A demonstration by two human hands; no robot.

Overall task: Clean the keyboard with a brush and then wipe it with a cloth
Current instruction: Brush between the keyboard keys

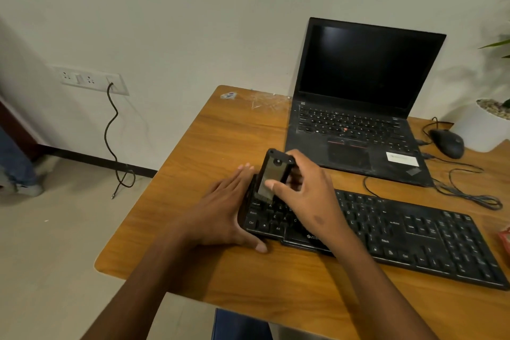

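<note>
The job looks to be in its first stage, the brushing. The right hand [300,188] grips a dark, flat-bodied brush [273,176], fingers curled round it and thumb against its face, and holds it upright over the left end of the black keyboard [400,232], low end down near the keys around Caps Lock. The left hand [229,210] lies flat with fingers straight along the keyboard's left edge, thumb hooked at the near corner, apparently steadying it. The keyboard rests on the wooden counter [198,146], just near of the open laptop [356,107]. Judging by where the brush stands, most of the keys to the right have yet to be swept, and the wiping is not begun; no cloth shows anywhere in view. By count: one keyboard, one brush, one laptop, one mouse [447,143] at the far right, one white plant pot [480,130] beside it, and two hands at work.
</note>
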